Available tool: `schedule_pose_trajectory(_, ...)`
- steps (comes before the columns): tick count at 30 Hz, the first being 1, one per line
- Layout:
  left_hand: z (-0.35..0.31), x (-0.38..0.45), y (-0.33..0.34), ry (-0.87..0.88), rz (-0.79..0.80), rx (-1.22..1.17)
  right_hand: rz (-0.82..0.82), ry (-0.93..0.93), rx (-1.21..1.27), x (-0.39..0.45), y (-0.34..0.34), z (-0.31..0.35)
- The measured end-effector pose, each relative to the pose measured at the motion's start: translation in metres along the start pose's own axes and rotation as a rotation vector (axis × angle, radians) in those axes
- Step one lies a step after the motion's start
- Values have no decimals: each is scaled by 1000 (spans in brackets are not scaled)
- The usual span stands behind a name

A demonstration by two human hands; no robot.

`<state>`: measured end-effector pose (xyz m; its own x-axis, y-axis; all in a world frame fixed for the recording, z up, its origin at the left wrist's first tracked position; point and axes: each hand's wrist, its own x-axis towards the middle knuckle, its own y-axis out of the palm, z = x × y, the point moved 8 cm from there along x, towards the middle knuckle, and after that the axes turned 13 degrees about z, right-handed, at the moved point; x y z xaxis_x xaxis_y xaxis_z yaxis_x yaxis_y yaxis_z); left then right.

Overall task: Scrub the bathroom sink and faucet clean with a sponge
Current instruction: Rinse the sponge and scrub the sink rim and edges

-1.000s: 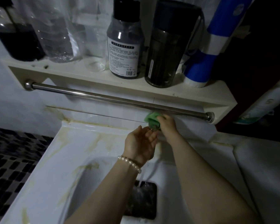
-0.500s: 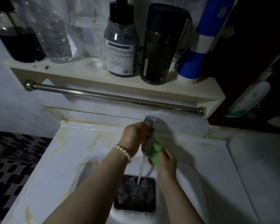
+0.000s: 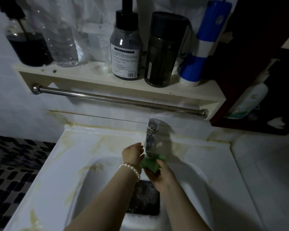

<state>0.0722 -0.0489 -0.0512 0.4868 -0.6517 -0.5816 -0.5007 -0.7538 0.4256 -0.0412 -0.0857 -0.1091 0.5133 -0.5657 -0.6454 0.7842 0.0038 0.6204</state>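
A chrome faucet (image 3: 151,135) rises from the back rim of a white, yellow-stained sink (image 3: 83,147). A green sponge (image 3: 149,164) sits right under the spout. My right hand (image 3: 158,176) holds the sponge from below, palm up. My left hand (image 3: 132,153), with a pearl bracelet on the wrist, is beside the spout on its left, fingers loosely curved, its palm against the sponge's left end. A dark rectangular drain (image 3: 144,197) with water on it lies at the basin's bottom.
A shelf (image 3: 77,75) above the sink carries a dark pump bottle (image 3: 126,47), a dark flask (image 3: 163,50), clear bottles (image 3: 62,40) and a blue-and-white item (image 3: 202,44). A steel towel bar (image 3: 117,99) runs beneath it. Checkered floor tiles (image 3: 12,164) lie left.
My right hand brought the sponge down from the faucet's top to under the spout. My left hand let go of the faucet and dropped beside the spout.
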Motion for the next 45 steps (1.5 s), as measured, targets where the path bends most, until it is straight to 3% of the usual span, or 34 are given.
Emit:
schedule_pose_trajectory(7, 22, 1, -17, -123, -8, -154, -150, 21, -99, -9, -33, 6)
schedule_pose_trajectory(10, 17, 2, -14, -96, 16, -193, -135, 71, -83, -6, -35, 6)
schedule_pose_trajectory(13, 7, 4, 0, -58, 120, -203, -13, 106, -99, -3, -19, 7)
schedule_pose_trajectory(15, 1, 2, 13, -48, 201, -237, 51, 5, -36, -4, 0, 16)
schedule_pose_trajectory(17, -6, 0, 27, -28, 267, -255, -14, -249, -20, -8, 7, 41)
schedule_pose_trajectory(19, -13, -3, 42, -5, 328, -284, -147, -599, -389, -32, 23, 82)
schedule_pose_trajectory(21, -21, -7, 59, -3, 411, -314, -91, -863, -896, -51, 68, 104)
schedule_pose_trajectory(24, -34, -9, 71, 8, 494, -274, 127, -840, -1557, -36, 128, 93)
schedule_pose_trajectory(26, -38, -10, 72, -8, 529, -260, 121, -768, -1845, -13, 140, 97)
schedule_pose_trajectory(30, -41, -6, 67, -22, 512, -188, 56, -532, -1795, 23, 148, 136)
schedule_pose_trajectory(36, -38, -5, 60, -90, 552, -243, 158, -828, -1814, 1, 137, 101)
schedule_pose_trajectory(40, -36, -4, 68, -103, 565, -213, 203, -570, -1638, 32, 147, 128)
schedule_pose_trajectory(42, -37, -2, 66, -106, 535, -186, 117, -599, -1613, 40, 147, 138)
schedule_pose_trajectory(45, -36, -3, 63, -131, 568, -200, -88, -664, -1125, 41, 104, 142)
